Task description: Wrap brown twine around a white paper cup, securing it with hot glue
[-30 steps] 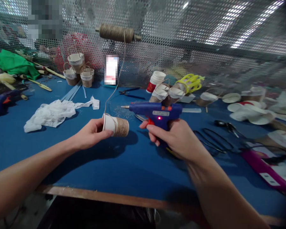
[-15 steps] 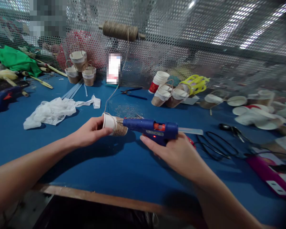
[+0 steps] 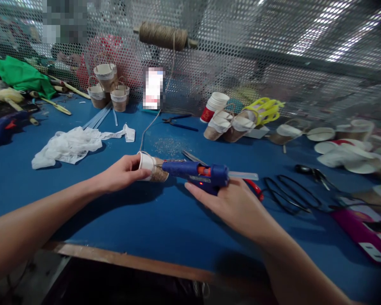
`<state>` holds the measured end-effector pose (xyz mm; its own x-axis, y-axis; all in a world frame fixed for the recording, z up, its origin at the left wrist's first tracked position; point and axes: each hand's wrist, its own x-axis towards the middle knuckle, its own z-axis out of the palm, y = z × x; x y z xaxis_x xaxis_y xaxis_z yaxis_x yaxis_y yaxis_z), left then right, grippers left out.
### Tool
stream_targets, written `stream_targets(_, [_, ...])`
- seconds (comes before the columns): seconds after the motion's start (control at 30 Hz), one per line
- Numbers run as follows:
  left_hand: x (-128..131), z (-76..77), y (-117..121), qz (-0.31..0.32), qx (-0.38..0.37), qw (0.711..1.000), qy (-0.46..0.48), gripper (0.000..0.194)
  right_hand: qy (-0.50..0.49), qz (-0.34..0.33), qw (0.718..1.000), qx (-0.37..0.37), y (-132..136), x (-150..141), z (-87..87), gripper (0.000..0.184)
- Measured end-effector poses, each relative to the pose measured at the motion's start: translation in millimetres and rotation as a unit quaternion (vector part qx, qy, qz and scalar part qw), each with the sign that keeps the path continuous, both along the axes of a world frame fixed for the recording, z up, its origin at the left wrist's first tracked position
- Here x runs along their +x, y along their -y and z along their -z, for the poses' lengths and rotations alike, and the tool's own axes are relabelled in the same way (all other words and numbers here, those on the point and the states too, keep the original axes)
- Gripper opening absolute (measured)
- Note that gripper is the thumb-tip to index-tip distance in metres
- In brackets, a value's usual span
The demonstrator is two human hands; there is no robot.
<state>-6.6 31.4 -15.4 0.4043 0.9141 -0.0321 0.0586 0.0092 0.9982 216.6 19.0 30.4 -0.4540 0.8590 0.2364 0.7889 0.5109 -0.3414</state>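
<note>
My left hand (image 3: 127, 171) grips a paper cup (image 3: 147, 164) by its white rim. The cup lies tilted on its side, its lower part wrapped in brown twine. A strand of twine (image 3: 148, 128) runs from the cup up to a spool (image 3: 163, 36) on the mesh. My right hand (image 3: 231, 203) is closed around a blue glue gun (image 3: 193, 171) with a small red light lit and a clear glue stick (image 3: 244, 176) out of its back. The nozzle is at the cup's side, by the twine; whether they touch I cannot tell.
Crumpled white lace (image 3: 70, 146) lies left, near glue sticks (image 3: 99, 116) and finished small baskets (image 3: 106, 78). Pliers (image 3: 180, 123) and scissors (image 3: 193, 157) lie behind the glue gun. A black cable (image 3: 288, 195) and purple power strip (image 3: 357, 231) are on the right. A perforated metal screen (image 3: 241, 51) stands behind.
The glue gun and my right hand have shifted slightly left, with the nozzle further across the cup. The scissors behind the gun show more. The whole view has moved a little.
</note>
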Motion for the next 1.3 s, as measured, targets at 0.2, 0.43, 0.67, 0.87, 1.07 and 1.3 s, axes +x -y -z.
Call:
stream_targets(0.2, [-0.3, 1.5, -0.5, -0.009, -0.005, 1.000, -0.006, 0.033, -0.010, -0.001, 1.000, -0.003, 0.5, -0.5, 0.1, 0.013])
stream_targets(0.43, [-0.2, 0.8, 0.5, -0.011, 0.003, 1.000, -0.010, 0.038, -0.013, -0.013, 1.000, 0.007, 0.1, 1.0, 1.8, 0.012])
stream_targets(0.67, [-1.4, 0.7, 0.3, -0.011, 0.004, 1.000, -0.028, 0.038, -0.009, -0.013, 1.000, 0.026, 3.0, -0.1, 1.6, 0.013])
stream_targets(0.87, [0.4, -2.1, 1.2, -0.013, -0.001, 1.000, -0.021, 0.036, 0.007, -0.015, 1.000, 0.024, 5.1, -1.4, -2.4, 0.012])
stream_targets(1.07, [0.5, -1.7, 1.0, -0.015, -0.005, 1.000, -0.021, 0.039, -0.008, -0.010, 1.000, 0.014, 3.7, -2.4, -0.5, 0.011])
stream_targets(1.3, [1.1, -6.2, 1.5, -0.013, -0.010, 0.999, -0.035, 0.044, -0.015, -0.024, 1.000, 0.002, 3.8, -2.6, -3.2, 0.013])
